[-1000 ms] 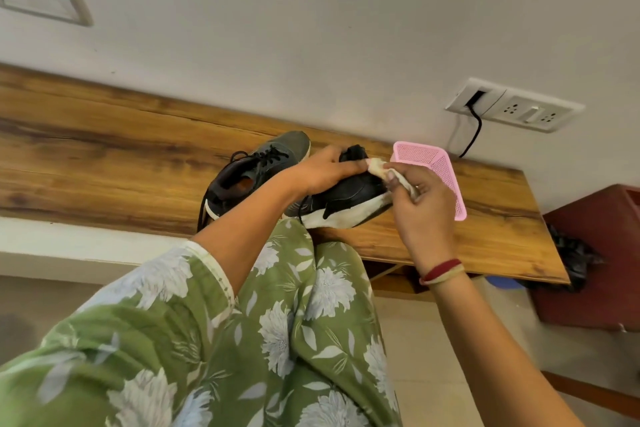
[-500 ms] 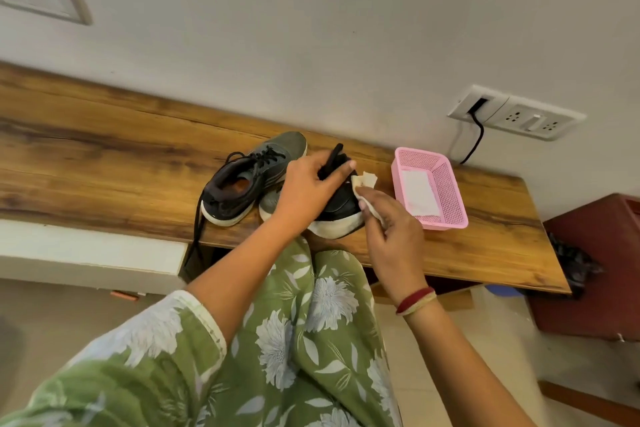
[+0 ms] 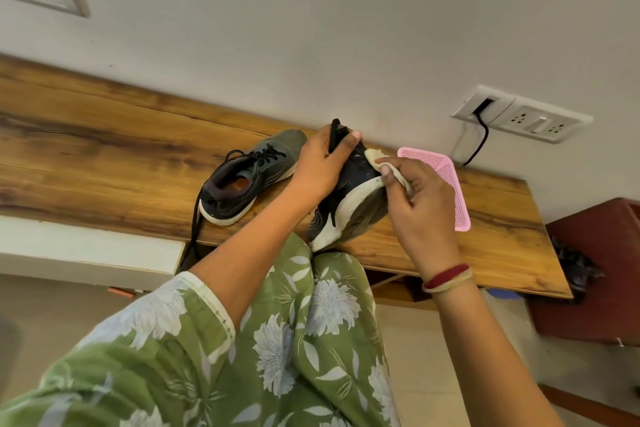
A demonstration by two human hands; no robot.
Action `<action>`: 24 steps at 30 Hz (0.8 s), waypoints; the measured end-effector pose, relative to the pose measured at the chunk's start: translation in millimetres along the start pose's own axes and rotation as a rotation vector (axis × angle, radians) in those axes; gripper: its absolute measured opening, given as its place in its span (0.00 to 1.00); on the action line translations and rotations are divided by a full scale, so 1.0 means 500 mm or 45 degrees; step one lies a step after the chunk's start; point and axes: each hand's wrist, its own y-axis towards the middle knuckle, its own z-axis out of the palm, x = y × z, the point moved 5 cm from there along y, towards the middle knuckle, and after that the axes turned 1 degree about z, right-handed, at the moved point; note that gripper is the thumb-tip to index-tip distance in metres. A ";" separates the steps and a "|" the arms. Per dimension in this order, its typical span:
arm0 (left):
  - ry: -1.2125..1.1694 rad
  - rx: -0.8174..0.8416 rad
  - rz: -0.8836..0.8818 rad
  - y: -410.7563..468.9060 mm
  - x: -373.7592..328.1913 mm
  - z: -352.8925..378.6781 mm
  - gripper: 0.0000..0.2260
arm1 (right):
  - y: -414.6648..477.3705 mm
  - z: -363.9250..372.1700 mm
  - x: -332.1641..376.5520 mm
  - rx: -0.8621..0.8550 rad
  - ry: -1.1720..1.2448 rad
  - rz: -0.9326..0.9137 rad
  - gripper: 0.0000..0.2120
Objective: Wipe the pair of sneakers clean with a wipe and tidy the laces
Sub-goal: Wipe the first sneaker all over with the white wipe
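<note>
Dark mesh sneaker with white rubber sole (image 3: 349, 198): tipped up, toe end low at the front edge of the brown wood-grain shelf (image 3: 104, 149), sole turned toward the right hand. This is judged to expose the sole rim and side panel for wiping.

Left hand (image 3: 320, 168): fingers and thumb curled round the collar end, steadying the shoe.

Right hand (image 3: 419, 208): thumb and forefingers pinch the crumpled off-white wipe (image 3: 372, 158) and press it on the upper just above the sole rim.

Grey lace-up sneaker with white sole (image 3: 249, 177): upright on the shelf, just left of the held one. Its black laces (image 3: 196, 218) are loose, one end hanging over the front edge. Judged to be awaiting its turn.

Pink perforated plastic basket (image 3: 446, 184): on the shelf behind the right hand, near the wall and within reach. Its inside is seen edge-on and partly hidden, so the contents cannot be told.

White wall socket (image 3: 523, 118) with black cable (image 3: 479, 146): above the basket.
</note>
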 end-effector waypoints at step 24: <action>0.412 -0.142 0.051 -0.008 -0.030 0.013 0.13 | 0.038 -0.078 -0.004 0.039 0.443 0.342 0.05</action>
